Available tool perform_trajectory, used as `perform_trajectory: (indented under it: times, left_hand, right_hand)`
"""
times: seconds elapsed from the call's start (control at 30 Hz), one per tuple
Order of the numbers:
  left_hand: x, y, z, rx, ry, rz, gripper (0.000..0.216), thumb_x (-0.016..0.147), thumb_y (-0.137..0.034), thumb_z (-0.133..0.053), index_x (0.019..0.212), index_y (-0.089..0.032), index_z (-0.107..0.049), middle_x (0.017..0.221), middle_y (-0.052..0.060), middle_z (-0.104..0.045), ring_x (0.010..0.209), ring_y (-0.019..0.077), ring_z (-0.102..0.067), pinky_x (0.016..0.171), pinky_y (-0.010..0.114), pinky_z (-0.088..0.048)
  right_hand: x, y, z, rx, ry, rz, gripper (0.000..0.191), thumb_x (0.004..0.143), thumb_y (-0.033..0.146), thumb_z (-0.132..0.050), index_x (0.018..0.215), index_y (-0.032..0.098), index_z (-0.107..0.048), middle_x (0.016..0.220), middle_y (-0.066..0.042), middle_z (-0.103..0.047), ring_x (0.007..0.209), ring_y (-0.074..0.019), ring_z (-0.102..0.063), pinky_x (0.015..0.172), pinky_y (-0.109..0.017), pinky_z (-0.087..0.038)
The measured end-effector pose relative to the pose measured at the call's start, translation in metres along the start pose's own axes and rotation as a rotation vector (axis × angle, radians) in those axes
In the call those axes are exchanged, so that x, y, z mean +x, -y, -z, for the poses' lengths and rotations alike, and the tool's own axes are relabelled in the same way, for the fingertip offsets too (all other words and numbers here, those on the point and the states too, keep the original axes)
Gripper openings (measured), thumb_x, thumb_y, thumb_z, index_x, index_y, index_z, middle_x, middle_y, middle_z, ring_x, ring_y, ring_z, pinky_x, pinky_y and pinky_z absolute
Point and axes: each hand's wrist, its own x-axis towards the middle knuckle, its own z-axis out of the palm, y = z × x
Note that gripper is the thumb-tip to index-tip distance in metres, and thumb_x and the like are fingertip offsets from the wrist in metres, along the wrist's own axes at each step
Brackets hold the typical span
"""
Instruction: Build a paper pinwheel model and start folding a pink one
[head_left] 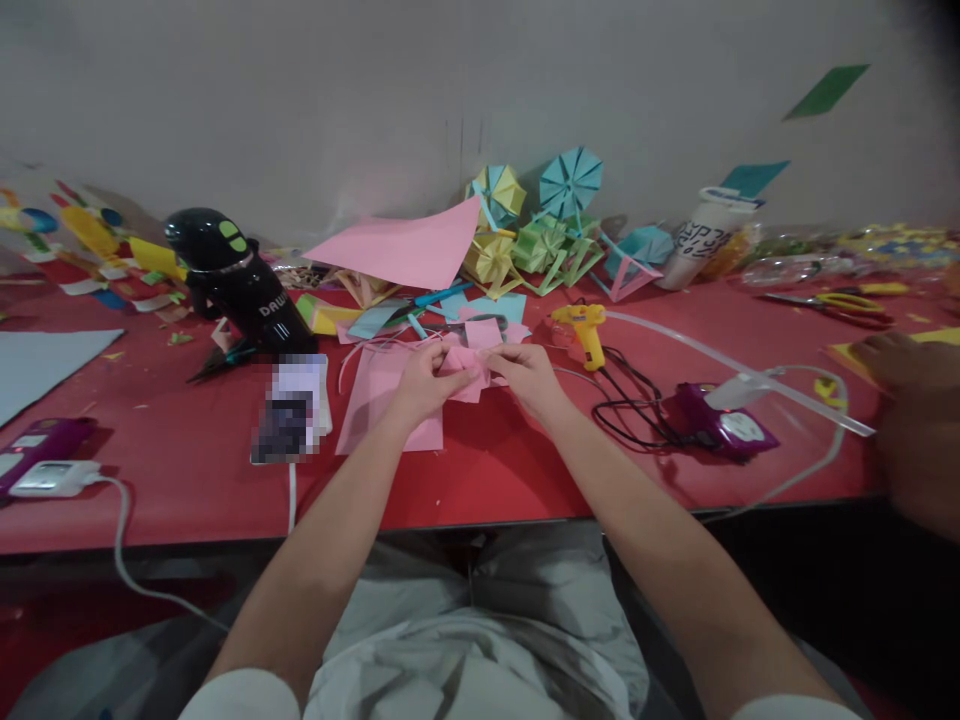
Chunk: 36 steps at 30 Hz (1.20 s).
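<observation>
A small folded piece of pink paper (466, 368) is held between both hands over the red table (480, 480). My left hand (429, 378) is closed on its left side, thumb laid along it. At the right side, my right hand (529, 375) pinches its edge. Under and beside my left hand lies a larger pink sheet (375, 405). A small pink square (483, 334) sits just behind the held paper, near scissors partly hidden among paper scraps.
A yellow glue gun (585, 330) stands right of my hands, its black cable running to a purple power strip (727, 420). Left are a phone (315, 400) and a black bottle (240, 285). Folded paper umbrellas (544, 235) line the back. Another person's hand (919, 400) is far right.
</observation>
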Motion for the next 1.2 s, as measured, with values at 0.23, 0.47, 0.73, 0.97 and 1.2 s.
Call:
perform_trajectory:
  times: [0.23, 0.47, 0.73, 0.97, 1.2]
  left_hand:
    - [0.0012, 0.0023, -0.0025, -0.028, -0.039, 0.003, 0.035, 0.064, -0.027, -0.081, 0.094, -0.015, -0.066, 0.088, 0.006, -0.069, 0.076, 0.0146, -0.063, 0.069, 0.025, -0.050]
    - [0.0005, -0.0024, -0.0019, -0.068, -0.035, 0.053, 0.041, 0.057, -0.017, -0.083, 0.094, -0.014, -0.066, 0.092, 0.008, -0.069, 0.081, 0.0162, -0.065, 0.072, 0.027, -0.052]
    - [-0.0007, -0.0011, -0.0008, -0.134, 0.023, 0.104, 0.040, 0.058, -0.018, -0.082, 0.093, -0.016, -0.062, 0.071, 0.001, -0.064, 0.064, 0.0150, -0.063, 0.060, 0.028, -0.054]
    - [0.0014, -0.0014, 0.0011, -0.072, -0.035, 0.105, 0.023, 0.064, -0.021, -0.078, 0.074, -0.016, -0.058, 0.068, 0.001, -0.063, 0.059, 0.0125, -0.060, 0.056, 0.024, -0.048]
    - [0.0031, -0.0013, 0.0018, 0.027, -0.091, 0.068, 0.020, 0.064, -0.018, -0.077, 0.063, -0.018, -0.056, 0.057, -0.002, -0.057, 0.053, 0.0112, -0.054, 0.054, 0.024, -0.044]
  right_hand:
    - [-0.0002, 0.0008, -0.0025, -0.042, -0.027, 0.004, 0.031, 0.069, 0.046, -0.071, 0.056, 0.018, -0.066, 0.055, 0.002, -0.052, 0.055, -0.0105, -0.044, 0.055, -0.026, -0.039]
    - [0.0043, -0.0039, -0.0010, 0.013, -0.110, 0.007, 0.024, 0.068, 0.043, -0.071, 0.064, 0.020, -0.070, 0.060, 0.002, -0.057, 0.059, -0.0121, -0.048, 0.060, -0.028, -0.045]
    - [0.0064, -0.0006, 0.0046, 0.069, -0.168, 0.060, 0.026, 0.071, 0.041, -0.071, 0.057, 0.020, -0.065, 0.057, 0.001, -0.056, 0.057, -0.0115, -0.049, 0.060, -0.028, -0.043]
    - [0.0077, -0.0013, 0.0053, 0.073, -0.161, 0.038, 0.026, 0.070, 0.044, -0.071, 0.060, 0.020, -0.065, 0.059, 0.001, -0.056, 0.057, -0.0121, -0.050, 0.062, -0.029, -0.045]
    - [0.0060, 0.0004, 0.0042, -0.013, -0.137, 0.080, 0.031, 0.075, 0.046, -0.067, 0.059, 0.020, -0.063, 0.058, 0.000, -0.058, 0.058, -0.0125, -0.050, 0.063, -0.029, -0.043]
